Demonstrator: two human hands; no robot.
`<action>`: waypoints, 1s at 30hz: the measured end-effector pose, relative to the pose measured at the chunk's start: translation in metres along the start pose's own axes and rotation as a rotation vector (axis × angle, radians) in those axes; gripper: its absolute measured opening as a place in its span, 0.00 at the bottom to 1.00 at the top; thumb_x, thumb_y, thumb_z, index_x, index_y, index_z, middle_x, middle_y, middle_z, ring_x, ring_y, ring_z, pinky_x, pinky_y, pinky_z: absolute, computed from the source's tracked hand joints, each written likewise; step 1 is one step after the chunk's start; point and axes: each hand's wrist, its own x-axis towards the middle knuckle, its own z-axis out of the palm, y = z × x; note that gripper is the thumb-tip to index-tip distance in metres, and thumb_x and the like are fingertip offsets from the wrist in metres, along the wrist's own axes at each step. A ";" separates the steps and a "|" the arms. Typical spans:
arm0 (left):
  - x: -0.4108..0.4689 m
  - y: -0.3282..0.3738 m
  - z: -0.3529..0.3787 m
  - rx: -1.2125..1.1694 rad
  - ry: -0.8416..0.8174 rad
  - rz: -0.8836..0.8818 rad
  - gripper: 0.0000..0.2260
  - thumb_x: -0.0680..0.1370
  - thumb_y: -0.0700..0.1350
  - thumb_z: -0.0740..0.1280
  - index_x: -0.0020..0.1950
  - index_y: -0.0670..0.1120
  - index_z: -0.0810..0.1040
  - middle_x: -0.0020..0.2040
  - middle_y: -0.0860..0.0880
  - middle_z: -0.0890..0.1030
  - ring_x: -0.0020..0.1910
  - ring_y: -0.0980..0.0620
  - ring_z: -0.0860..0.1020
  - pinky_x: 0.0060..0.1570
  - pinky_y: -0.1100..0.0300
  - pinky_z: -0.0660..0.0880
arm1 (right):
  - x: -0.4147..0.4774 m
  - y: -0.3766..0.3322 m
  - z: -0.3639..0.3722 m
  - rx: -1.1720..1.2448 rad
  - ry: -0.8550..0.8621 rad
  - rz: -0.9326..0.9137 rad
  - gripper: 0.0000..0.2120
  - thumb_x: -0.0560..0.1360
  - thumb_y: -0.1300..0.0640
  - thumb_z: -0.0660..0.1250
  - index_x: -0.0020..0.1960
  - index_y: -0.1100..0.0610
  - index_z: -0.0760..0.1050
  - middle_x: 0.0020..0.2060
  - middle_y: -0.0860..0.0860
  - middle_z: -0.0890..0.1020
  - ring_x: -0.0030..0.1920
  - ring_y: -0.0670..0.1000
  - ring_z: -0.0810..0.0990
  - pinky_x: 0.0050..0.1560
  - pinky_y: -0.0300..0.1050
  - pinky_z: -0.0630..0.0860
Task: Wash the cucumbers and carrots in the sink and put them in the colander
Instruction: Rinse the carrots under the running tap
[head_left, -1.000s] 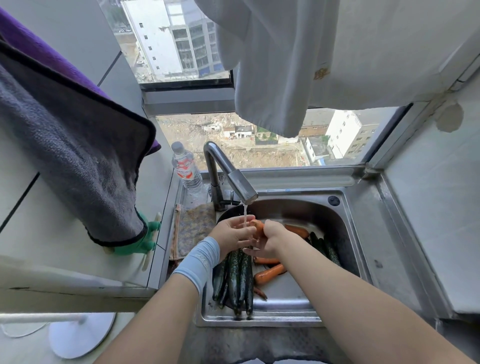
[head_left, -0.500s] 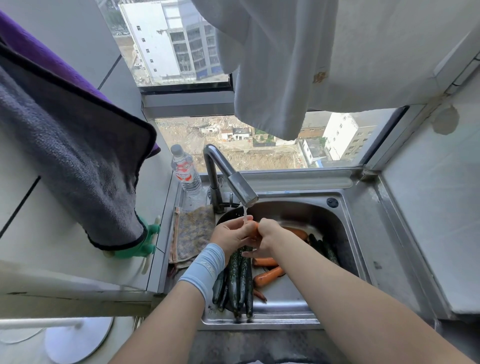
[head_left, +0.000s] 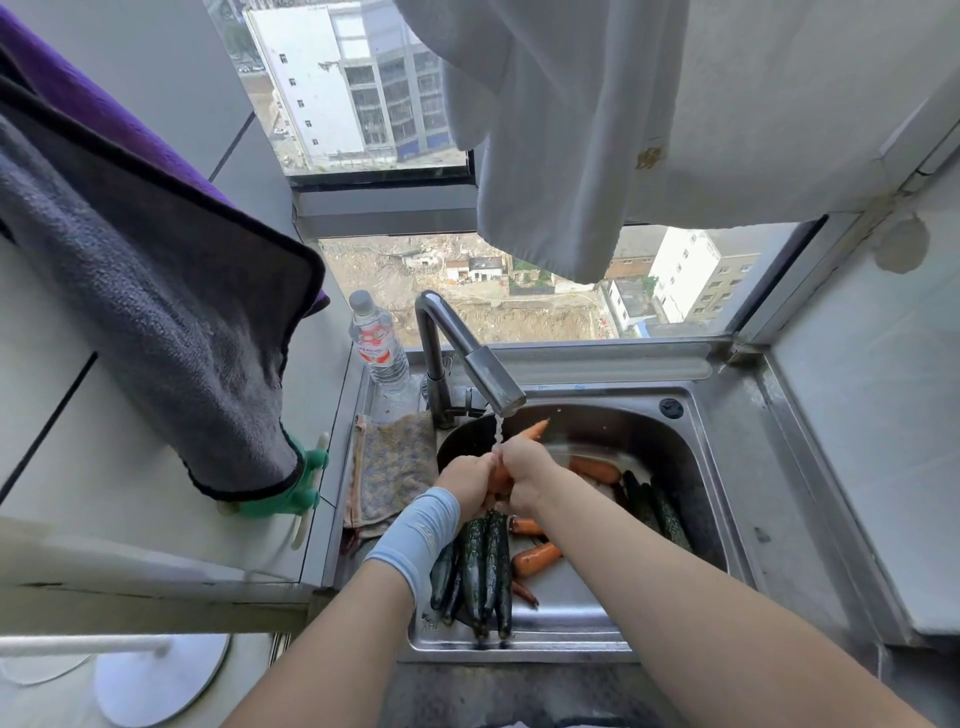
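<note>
Grip of left hand (head_left: 466, 482) and right hand (head_left: 527, 467) apparently hides carrot (head_left: 533, 431) below tip.

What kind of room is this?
Likely a small kitchen, high up: a steel sink with a running tap, a carrot being rinsed, and a window overlooking rooftops.

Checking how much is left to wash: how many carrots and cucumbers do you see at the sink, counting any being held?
Carrots: 5, one held by left hand and right hand
Cucumbers: about 8, bunched, hard to separate
Total: about 13
</note>
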 end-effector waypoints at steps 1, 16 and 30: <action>-0.001 0.000 0.001 -0.023 0.004 -0.041 0.17 0.82 0.53 0.57 0.38 0.46 0.72 0.32 0.45 0.72 0.24 0.53 0.66 0.25 0.65 0.61 | -0.022 -0.002 0.001 -0.010 -0.005 -0.017 0.20 0.81 0.52 0.55 0.72 0.40 0.61 0.48 0.51 0.79 0.39 0.52 0.79 0.47 0.51 0.81; -0.015 -0.019 -0.012 -0.387 -0.311 -0.088 0.11 0.83 0.47 0.60 0.59 0.43 0.75 0.43 0.44 0.79 0.36 0.51 0.78 0.30 0.62 0.77 | -0.041 0.010 0.001 -0.198 0.064 -0.209 0.30 0.82 0.35 0.51 0.52 0.58 0.79 0.45 0.53 0.85 0.49 0.55 0.83 0.57 0.51 0.78; -0.018 -0.020 -0.024 0.058 -0.112 -0.197 0.27 0.76 0.71 0.55 0.45 0.49 0.79 0.34 0.49 0.79 0.27 0.51 0.73 0.28 0.64 0.70 | -0.035 0.009 0.011 -0.019 0.154 -0.134 0.29 0.82 0.36 0.49 0.42 0.58 0.75 0.44 0.58 0.85 0.40 0.56 0.82 0.40 0.46 0.76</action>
